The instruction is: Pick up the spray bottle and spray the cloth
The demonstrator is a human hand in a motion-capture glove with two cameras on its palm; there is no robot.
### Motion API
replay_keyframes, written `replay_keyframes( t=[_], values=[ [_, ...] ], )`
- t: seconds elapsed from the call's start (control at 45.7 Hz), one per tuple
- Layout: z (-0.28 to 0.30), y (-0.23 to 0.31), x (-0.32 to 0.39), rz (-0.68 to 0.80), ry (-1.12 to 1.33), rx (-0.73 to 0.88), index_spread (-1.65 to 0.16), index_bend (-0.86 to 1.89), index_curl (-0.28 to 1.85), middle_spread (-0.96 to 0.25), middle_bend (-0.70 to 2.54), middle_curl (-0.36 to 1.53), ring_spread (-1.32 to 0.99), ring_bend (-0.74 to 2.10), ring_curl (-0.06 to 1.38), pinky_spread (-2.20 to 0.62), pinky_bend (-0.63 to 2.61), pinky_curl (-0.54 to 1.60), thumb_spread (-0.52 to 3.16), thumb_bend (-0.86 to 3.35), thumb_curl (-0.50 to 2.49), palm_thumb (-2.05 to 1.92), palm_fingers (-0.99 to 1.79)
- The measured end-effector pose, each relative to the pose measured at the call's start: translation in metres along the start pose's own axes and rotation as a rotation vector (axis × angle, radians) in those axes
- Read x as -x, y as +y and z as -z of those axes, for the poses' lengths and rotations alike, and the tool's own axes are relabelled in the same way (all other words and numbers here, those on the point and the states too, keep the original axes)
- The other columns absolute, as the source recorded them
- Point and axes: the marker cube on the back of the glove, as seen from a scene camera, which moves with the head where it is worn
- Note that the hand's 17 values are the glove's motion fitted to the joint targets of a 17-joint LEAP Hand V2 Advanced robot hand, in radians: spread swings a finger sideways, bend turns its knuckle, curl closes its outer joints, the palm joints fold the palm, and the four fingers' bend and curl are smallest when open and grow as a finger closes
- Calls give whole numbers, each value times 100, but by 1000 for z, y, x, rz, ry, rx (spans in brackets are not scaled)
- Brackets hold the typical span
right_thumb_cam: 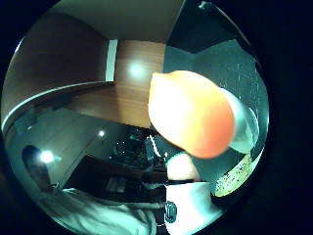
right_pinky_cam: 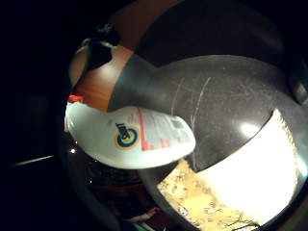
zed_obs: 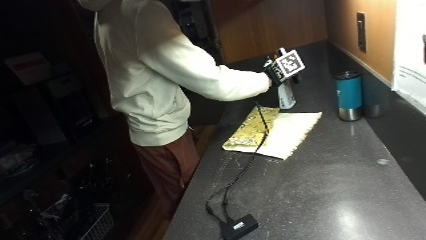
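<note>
Fingers I cannot read: in the outside view my gloved right hand (zed_obs: 274,71) sits in the upper middle of the frame at the top of the spray bottle (zed_obs: 287,95), but the glove's back faces the camera and I can't tell whether anything is curled round the neck or trigger. In the thumb-side palm view an orange shape (right_thumb_cam: 191,113) fills the centre, very close to the lens; I take it for the bottle's sprayer head, though it is too blurred to be sure. The little-finger-side palm view shows the bottle's white labelled body (right_pinky_cam: 131,137) lying across the lower left of that picture, close to the palm, which suits a hand placed high on the bottle so a finger can reach the trigger.

The bottle stands upright, its base at or just above the dark counter (zed_obs: 333,180); whether it is lifted I cannot tell. It is just beyond the far edge of the cloth (zed_obs: 274,132), which lies flat in the middle of the outside frame, patterned gold on its near-left part and pale on the rest. Spread flat like that, it offers a broad target.

My judgement: the pickup is in hand and spraying is not yet done; the nozzle will need turning toward the cloth.

To the right, a teal tumbler (zed_obs: 349,95) stands well apart from the cloth.
</note>
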Motion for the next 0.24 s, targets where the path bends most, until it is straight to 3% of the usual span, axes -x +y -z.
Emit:
replay_keyframes(
  t=[0.241],
  values=[
    [24, 12, 13, 24, 39, -17, -33, 9, 25, -7, 19, 36, -9, 42, 35, 6, 39, 38, 86, -5, 47, 53, 43]
  ],
)
